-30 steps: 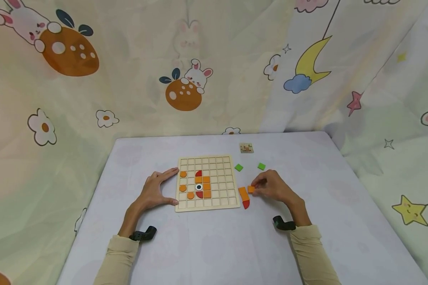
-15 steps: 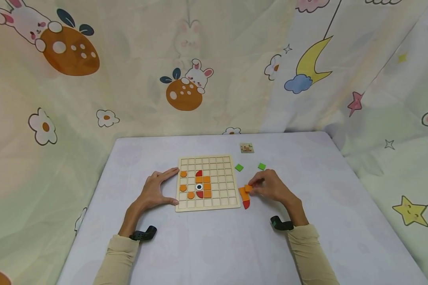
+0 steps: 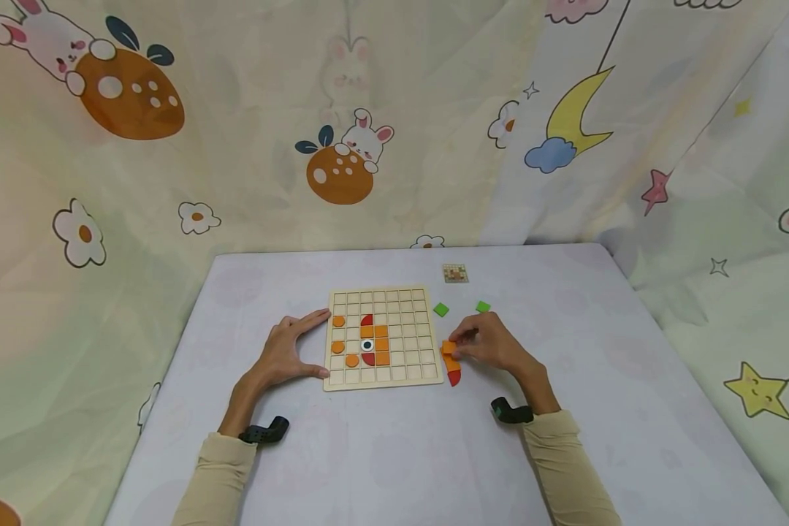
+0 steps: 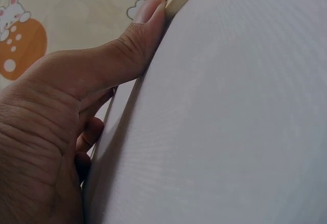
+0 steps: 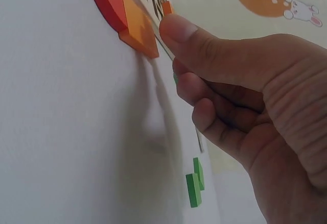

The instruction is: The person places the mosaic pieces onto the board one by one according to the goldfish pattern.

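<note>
A wooden grid board (image 3: 408, 347) lies on the table, bearing orange squares, orange discs (image 3: 338, 321), red quarter-round pieces and a white eye tile (image 3: 367, 345). Along its left edge, my left hand (image 3: 283, 352) rests with thumb and forefinger spread wide, touching the side; the left wrist view shows the thumb (image 4: 122, 53) against the rim. Off the board's right side, my right hand (image 3: 496, 343) pinches a small orange square tile (image 3: 448, 347), whose edge (image 5: 167, 7) peeks past the thumb. Below it lie an orange tile (image 3: 454, 363) and a red quarter-round piece (image 3: 454, 378).
Two green square tiles, one nearer the board (image 3: 441, 310) and one behind my right hand (image 3: 483, 307), lie on the white-covered table (image 3: 394, 453). A small patterned card (image 3: 455, 273) sits farther back. Printed fabric (image 3: 237, 146) hangs behind the table.
My right hand has carried the orange square tile leftward toward the board, from beside the loose orange tile to over its upper end. My left hand and the board stay put.
</note>
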### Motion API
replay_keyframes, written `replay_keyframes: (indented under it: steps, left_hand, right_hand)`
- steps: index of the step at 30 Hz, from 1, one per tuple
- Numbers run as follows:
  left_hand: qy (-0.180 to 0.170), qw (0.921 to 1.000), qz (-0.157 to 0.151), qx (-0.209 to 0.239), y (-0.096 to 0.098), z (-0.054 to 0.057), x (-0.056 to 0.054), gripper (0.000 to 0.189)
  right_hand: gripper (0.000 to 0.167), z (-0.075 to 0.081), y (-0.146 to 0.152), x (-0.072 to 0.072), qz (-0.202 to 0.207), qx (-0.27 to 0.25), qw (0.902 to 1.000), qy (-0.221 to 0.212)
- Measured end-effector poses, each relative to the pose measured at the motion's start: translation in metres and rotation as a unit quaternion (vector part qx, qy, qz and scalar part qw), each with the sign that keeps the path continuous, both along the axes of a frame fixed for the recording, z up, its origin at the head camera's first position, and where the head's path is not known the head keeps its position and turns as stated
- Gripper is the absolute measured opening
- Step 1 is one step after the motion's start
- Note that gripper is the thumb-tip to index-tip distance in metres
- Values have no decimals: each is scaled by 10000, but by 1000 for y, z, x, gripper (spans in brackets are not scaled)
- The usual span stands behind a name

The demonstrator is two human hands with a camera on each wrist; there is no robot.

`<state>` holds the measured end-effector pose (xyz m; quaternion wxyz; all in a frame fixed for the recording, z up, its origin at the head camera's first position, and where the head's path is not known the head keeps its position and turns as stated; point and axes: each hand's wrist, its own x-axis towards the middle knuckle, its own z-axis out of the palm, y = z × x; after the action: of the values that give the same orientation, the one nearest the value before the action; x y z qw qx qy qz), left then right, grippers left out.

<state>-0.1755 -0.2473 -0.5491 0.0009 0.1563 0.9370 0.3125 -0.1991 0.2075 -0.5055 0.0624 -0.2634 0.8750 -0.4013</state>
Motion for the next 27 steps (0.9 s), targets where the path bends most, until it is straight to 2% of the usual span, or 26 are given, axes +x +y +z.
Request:
replay_keyframes:
  steps: [8, 17, 27]
  left_hand:
    - [27, 10000, -21, 68, 0, -1, 0, 122]
    - [64, 9999, -104, 62, -3, -4, -1, 126]
    - [77, 9999, -110, 4, -3, -3, -2, 125]
  right_hand:
    - [22, -4, -9, -2, 72, -88, 9999, 27]
    - [21, -2, -15, 0, 142, 5, 9999, -3]
    - [22, -2, -22, -1, 268, 7, 9996, -32]
